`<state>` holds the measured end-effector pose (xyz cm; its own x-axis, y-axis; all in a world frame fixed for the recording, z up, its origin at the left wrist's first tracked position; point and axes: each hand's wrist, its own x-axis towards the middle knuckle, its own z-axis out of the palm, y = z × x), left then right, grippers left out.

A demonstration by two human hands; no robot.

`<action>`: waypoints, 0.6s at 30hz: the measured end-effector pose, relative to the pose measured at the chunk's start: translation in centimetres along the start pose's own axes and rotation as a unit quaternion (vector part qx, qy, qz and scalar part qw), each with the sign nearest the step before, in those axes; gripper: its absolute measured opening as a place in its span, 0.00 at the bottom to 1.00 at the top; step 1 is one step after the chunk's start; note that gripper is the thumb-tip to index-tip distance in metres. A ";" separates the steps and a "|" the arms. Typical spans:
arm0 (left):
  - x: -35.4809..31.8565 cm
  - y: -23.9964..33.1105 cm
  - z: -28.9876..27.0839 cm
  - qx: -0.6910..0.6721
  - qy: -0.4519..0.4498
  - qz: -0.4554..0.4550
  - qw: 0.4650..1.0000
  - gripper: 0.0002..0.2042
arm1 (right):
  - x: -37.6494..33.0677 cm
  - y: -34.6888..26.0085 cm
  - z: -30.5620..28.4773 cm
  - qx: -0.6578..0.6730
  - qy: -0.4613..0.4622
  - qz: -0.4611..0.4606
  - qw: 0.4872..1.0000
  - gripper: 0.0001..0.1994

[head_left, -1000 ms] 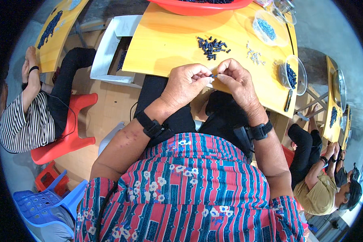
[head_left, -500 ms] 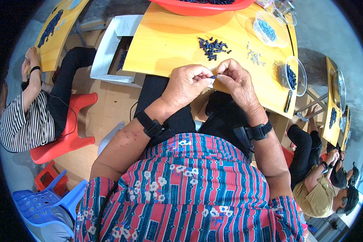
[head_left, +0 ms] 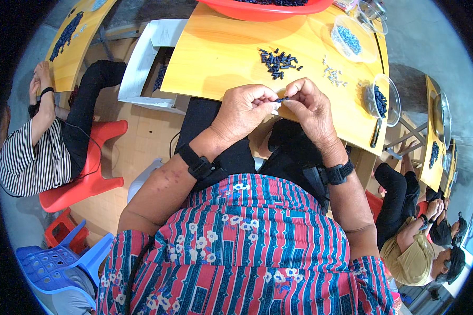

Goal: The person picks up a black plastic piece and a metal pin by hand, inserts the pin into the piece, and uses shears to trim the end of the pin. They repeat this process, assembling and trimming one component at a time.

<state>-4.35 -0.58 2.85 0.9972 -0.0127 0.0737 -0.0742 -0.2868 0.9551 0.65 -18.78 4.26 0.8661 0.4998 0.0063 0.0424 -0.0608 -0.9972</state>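
My left hand (head_left: 247, 110) and my right hand (head_left: 311, 109) meet at the near edge of a yellow wooden table (head_left: 215, 58). Their fingertips pinch a small dark blue part (head_left: 282, 99) between them. A little beyond the hands lies a heap of the same dark blue parts (head_left: 277, 61). To its right are several small pale parts (head_left: 333, 73). Black bands sit on both wrists.
A red basin (head_left: 263, 6) stands at the table's far edge. Clear bowls of blue parts (head_left: 381, 100) (head_left: 348, 38) sit at the right. An open white box (head_left: 151, 68) is left of the table. A person in stripes sits on a red stool (head_left: 92, 168); another person (head_left: 415, 241) sits at the right.
Both hands stay together at the table edge; the fingers have shifted slightly around the small part.
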 end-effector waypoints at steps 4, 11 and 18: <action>0.1 -0.2 0.0 0.001 0.001 0.011 1.000 0.05 | 0.1 -0.4 0.0 -0.040 0.005 -0.019 0.999 0.10; 0.0 0.0 -0.1 0.003 -0.002 0.014 1.000 0.05 | 0.6 -1.6 -0.2 -0.271 0.004 -0.122 0.955 0.09; 0.0 -0.1 0.0 0.001 -0.001 0.018 1.000 0.05 | 0.9 -0.8 -0.6 -0.304 -0.007 -0.176 0.936 0.09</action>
<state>-4.37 -0.50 2.76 0.9939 -0.0245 0.1077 -0.1102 -0.2883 0.9512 1.72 -18.79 5.14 0.7382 0.5927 0.3221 0.6039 -0.3678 -0.7071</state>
